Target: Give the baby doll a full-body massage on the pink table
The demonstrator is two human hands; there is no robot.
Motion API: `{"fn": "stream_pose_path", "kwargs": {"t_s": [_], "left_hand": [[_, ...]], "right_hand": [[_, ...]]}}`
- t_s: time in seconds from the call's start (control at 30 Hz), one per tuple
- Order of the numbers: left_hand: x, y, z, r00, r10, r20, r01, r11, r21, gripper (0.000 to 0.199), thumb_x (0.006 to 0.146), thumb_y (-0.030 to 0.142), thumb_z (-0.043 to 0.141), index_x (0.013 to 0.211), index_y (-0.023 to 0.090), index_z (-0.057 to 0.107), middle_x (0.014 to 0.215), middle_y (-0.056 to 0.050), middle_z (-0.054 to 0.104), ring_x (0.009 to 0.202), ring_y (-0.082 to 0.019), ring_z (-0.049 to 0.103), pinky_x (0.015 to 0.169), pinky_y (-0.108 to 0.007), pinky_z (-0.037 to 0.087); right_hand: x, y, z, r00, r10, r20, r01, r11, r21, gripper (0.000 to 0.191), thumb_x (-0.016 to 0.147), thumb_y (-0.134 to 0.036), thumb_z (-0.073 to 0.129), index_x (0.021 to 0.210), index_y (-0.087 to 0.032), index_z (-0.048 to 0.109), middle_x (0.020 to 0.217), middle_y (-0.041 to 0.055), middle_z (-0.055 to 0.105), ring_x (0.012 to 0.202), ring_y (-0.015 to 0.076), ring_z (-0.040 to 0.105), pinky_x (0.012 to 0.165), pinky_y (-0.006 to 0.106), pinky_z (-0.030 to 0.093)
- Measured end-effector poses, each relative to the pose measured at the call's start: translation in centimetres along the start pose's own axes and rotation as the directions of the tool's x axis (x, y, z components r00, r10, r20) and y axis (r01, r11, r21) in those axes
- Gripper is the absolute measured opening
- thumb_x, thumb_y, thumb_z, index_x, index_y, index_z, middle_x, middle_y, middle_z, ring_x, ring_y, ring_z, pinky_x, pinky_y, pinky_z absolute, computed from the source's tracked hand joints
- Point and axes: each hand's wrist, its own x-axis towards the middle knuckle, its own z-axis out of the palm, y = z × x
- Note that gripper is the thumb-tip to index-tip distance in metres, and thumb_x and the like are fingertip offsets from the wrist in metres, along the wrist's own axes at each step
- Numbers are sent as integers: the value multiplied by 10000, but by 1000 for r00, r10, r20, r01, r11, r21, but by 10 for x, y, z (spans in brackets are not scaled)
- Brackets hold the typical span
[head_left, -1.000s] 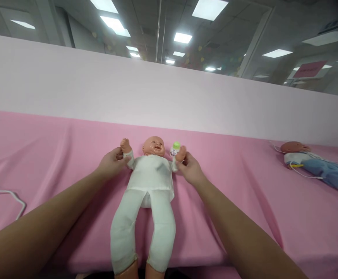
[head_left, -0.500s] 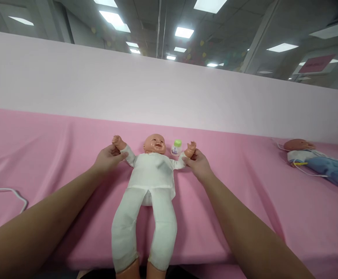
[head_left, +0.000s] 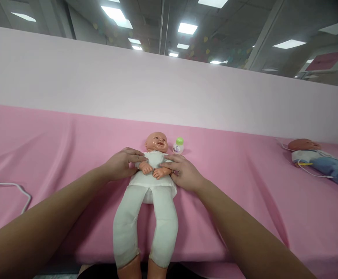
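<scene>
A baby doll [head_left: 154, 180] in a white cloth suit lies on its back, head away from me, its lower legs reaching past the table's front edge. Its two arms are folded over its belly, the small plastic hands close together. My left hand [head_left: 125, 162] is closed around the doll's arm on the left, thumb below and fingers on top. On the other side my right hand [head_left: 183, 168] grips the doll's other arm near the wrist. Beside the doll's head stands a small clear bottle [head_left: 178, 146] with a green cap, touched by neither hand.
Pink cloth [head_left: 229, 166] covers the table, with a white panel [head_left: 169, 93] rising behind it. A second doll [head_left: 328, 162] in blue and white lies at the far right with thin white tubing. A white cable [head_left: 14, 185] crosses the cloth at the left.
Both hands have moved inward, bringing the doll's arms from spread out at its sides to folded over its belly. The bottle and the second doll stay where they were.
</scene>
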Motion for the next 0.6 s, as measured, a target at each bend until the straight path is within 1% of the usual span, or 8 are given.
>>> {"fn": "stream_pose_path", "kwargs": {"t_s": [0.1,0.17,0.27,0.33,0.4,0.47,0.53,0.6], "left_hand": [[0,1,-1,999,4,41,-5,1000,28,425,840,334,681,1256,320,768,1292,-64,721,1201,-315,642,1050,-441,515],[-1,1,-1,999,-33,20,33,999,-16,431,841,363,690,1263,311,763,1305,-65,715,1207,-314,644,1050,-430,514],[-5,-4,0,984,-172,-43,163,973,-166,470,803,459,750,1249,307,760,1294,-53,722,1193,-318,658,1050,-415,510],[-7,-10,0,943,-322,-85,284,911,-298,501,766,526,782,1213,301,765,1269,-45,735,1178,-334,666,1032,-409,517],[-9,-17,-1,866,-492,-90,416,807,-419,511,744,570,791,1156,268,767,1190,-58,761,1140,-351,680,990,-416,536],[-10,-24,-1,770,-635,-70,520,687,-508,502,744,585,787,1091,223,753,1072,-77,777,1076,-355,699,943,-432,554],[-11,-33,1,688,-724,-50,554,569,-607,472,760,569,781,1046,197,729,1026,-85,770,1046,-336,711,920,-434,567],[-12,-42,4,626,-779,-30,520,446,-729,417,776,518,785,1016,184,712,1064,-101,762,1061,-311,714,934,-424,576]], "right_hand": [[0,0,1,1000,-16,-6,16,1000,-20,557,789,-26,597,1238,-315,754,1389,59,654,1342,296,558,1147,544,442],[0,0,2,1000,2,-26,-2,1000,14,593,756,-3,590,1239,-308,750,1382,60,656,1339,294,559,1146,532,442],[-1,4,4,993,81,-89,-66,986,156,567,752,-36,606,1241,-292,734,1334,59,683,1302,284,585,1108,496,472],[-2,10,3,970,209,-126,-165,942,291,494,795,-121,641,1257,-285,703,1276,49,711,1203,266,639,1035,460,518],[-3,20,0,911,384,-150,-300,867,399,440,833,-240,683,1271,-273,665,1225,44,728,1078,249,674,948,431,553],[-5,34,-5,816,550,-179,-423,778,465,439,836,-337,719,1260,-251,644,1183,53,735,998,245,683,893,420,572],[-8,49,-9,693,694,-197,-507,663,551,466,828,-369,743,1260,-237,627,1181,73,728,990,253,692,863,414,596],[-11,63,-12,576,806,-137,-537,500,679,521,825,-348,760,1304,-231,593,1237,101,704,1016,262,708,840,407,626]]}}
